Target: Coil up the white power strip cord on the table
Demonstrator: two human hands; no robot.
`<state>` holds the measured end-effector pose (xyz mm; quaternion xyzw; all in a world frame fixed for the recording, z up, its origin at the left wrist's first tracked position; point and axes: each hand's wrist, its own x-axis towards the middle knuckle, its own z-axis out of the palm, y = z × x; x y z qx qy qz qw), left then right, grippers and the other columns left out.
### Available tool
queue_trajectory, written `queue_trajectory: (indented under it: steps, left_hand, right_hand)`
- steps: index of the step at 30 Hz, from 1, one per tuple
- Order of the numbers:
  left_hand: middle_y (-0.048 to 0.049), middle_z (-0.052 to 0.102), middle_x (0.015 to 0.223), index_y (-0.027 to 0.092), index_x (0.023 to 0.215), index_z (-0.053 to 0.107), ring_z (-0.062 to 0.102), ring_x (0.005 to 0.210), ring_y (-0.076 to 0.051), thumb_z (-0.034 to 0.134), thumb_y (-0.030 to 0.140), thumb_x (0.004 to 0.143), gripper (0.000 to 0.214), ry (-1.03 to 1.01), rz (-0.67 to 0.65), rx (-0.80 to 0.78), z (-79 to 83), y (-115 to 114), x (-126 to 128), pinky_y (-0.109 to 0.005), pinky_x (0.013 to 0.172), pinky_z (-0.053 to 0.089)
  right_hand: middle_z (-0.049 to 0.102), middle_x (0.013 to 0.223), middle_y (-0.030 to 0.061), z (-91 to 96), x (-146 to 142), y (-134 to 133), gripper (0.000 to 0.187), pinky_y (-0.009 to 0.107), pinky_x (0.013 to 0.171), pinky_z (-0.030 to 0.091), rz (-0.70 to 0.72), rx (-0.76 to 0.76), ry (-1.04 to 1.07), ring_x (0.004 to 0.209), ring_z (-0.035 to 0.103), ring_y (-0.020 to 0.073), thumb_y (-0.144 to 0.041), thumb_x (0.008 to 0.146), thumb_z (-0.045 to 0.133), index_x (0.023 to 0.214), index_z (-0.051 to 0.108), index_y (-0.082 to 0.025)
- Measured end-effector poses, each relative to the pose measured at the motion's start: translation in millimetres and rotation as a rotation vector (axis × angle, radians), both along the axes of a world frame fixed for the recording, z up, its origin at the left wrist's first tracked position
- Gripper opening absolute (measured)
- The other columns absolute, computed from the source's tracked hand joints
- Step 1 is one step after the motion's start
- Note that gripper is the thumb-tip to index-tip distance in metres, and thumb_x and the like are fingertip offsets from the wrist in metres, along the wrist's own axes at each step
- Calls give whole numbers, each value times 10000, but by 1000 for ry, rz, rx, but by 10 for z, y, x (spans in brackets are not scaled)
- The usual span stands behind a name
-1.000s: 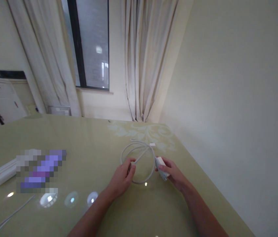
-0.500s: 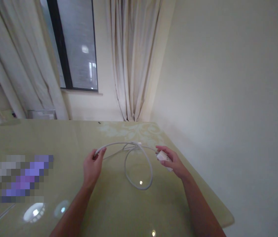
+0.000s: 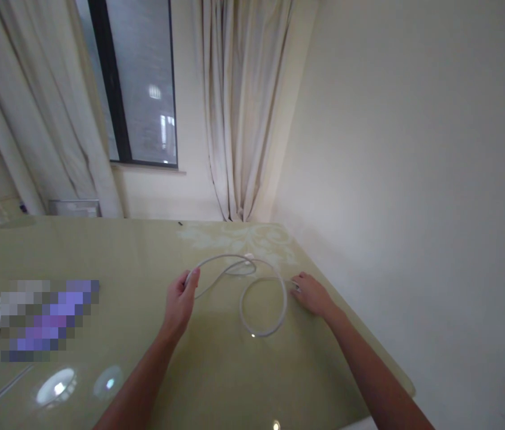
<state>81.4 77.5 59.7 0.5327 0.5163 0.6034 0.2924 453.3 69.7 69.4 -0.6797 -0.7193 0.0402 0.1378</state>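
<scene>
One looped cable (image 3: 285, 294) — within left-hand fingers (image 3: 195, 276)

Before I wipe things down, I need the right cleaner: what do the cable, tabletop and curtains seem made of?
Cable: probably satin plastic or rubber sheathing, bending in smooth loops. Tabletop: glossy, perhaps glass or lacquer, showing bright reflections. Curtains: matte fabric, fibre unclear, hanging in soft folds.
</scene>
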Motion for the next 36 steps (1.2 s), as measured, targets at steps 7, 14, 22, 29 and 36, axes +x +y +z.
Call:
queue_trajectory:
  steps: [7, 14, 22, 29, 36]
  left_hand:
    - [59, 304, 589, 230, 605, 369, 325, 570, -114, 521, 621, 917, 523, 156, -227, 31, -70, -155, 232, -249, 534, 250]
    - [65, 290, 586, 225, 611, 387, 307, 558, -108, 548, 598, 919, 510, 116, -171, 64, -47, -169, 218, -250, 534, 233]
    - [37, 406, 558, 202, 559, 433, 404, 579, -129, 505, 539, 993, 555, 458, -247, 209, -61, -234, 264, -285, 628, 296]
    - [-72, 701, 913, 201, 761, 674, 617, 970, -238, 491, 517, 1026, 451, 1019, -203, 192, -120, -181, 244, -408, 980, 361]
    - [-97, 755, 1030, 233, 1082, 653, 695, 894, -254, 343, 438, 1062, 373, 943, -277, -188, -207, -61, 167, -324, 742, 415]
  right_hand:
    - [719, 1286, 142, 250, -920, 584, 621, 397, 960, 546, 209, -20, 552, 1108, 708, 264, -608, 938, 605, 1405, 628, -199]
    - [787, 901, 63, 228, -1143, 884, 426, 348, 840, 546, 334, -215, 179, 905, 719, 279, -509, 622, 913, 899, 807, -203]
    - [686, 769, 48, 421, -1325, 850, 232, 290, 737, 506, 223, 27, 332, 765, 653, 191, -325, 921, 600, 745, 678, -195]
    - [448, 649, -59, 1076, -1233, 629, 342, 210, 477, 420, 234, 373, 871, 490, 466, 102, -508, 1015, 449, 922, 586, -209]
    - [404, 617, -70, 1676, -703, 384, 364, 187, 438, 370, 189, 757, 1187, 496, 375, 82, -558, 949, 619, 891, 657, -200]
